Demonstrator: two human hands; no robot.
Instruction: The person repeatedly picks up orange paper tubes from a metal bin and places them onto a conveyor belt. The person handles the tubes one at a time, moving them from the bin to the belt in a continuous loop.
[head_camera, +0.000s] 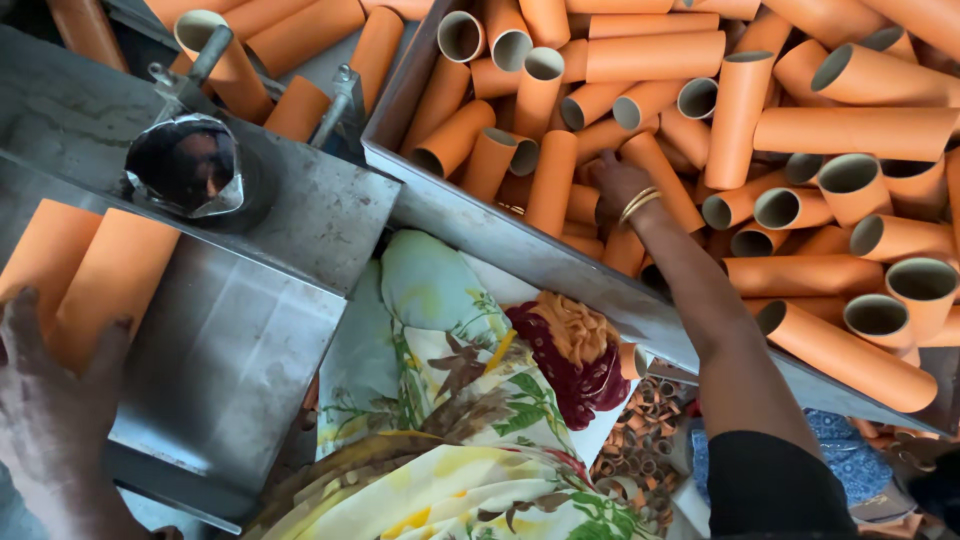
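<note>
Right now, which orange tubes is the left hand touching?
The two orange tubes on the grey metal table, apart from the bin's heap; the left hand rests on their near ends.

This is a small workshop, a place where cardboard tubes are worked in bulk. A long grey sheet-metal bin (520, 250) is heaped with orange cardboard tubes (850, 130), all alike, open ends showing pale grey insides. Beside it stands a worn, scratched steel work table (240, 340) carrying a dark round metal die with clamps and levers (185, 160). Down on the floor lies a pile of short orange cut-off rings (640, 440), the scrap of cutting.
</note>
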